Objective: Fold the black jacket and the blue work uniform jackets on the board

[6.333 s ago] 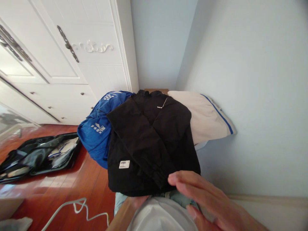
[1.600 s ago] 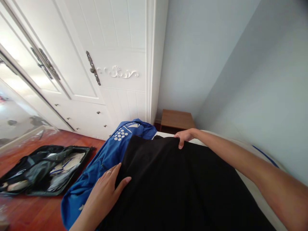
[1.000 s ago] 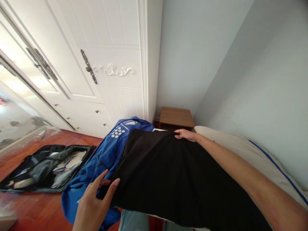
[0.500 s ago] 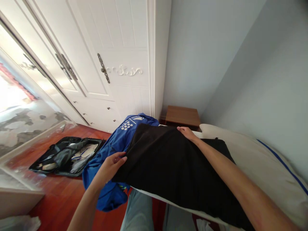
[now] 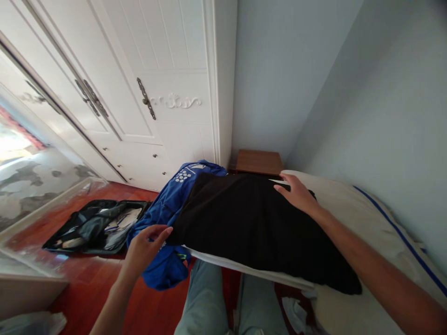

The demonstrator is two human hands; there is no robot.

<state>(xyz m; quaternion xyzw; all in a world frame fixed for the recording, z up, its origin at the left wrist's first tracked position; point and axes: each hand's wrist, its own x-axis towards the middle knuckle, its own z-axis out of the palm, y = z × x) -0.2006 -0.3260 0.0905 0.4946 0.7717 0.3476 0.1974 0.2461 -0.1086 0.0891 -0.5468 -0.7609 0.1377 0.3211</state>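
A black garment [image 5: 240,218] lies spread over the edge of the bed; its exact kind does not show. My left hand [image 5: 146,246] pinches its near left corner between thumb and fingertips. Above the garment's far right edge is my right hand [image 5: 300,195], thumb and fingers apart, with nothing in it. Under the garment's left side, a blue garment [image 5: 164,209] with white printed dots and shapes hangs over the bed's end. A pale strip of the bed sheet [image 5: 223,263] shows along the black garment's near edge.
An open suitcase [image 5: 94,228] with clothes in it lies on the red floor [image 5: 91,284] at left. White wardrobe doors [image 5: 167,56] rise behind. A brown nightstand [image 5: 260,162] stands by the wall. A cream pillow [image 5: 342,204] with blue piping lies at right.
My right hand has let go of the black garment's far edge and moved right, its fingers opening. My left hand has shifted slightly left and down, still at the corner. The view has turned a little.
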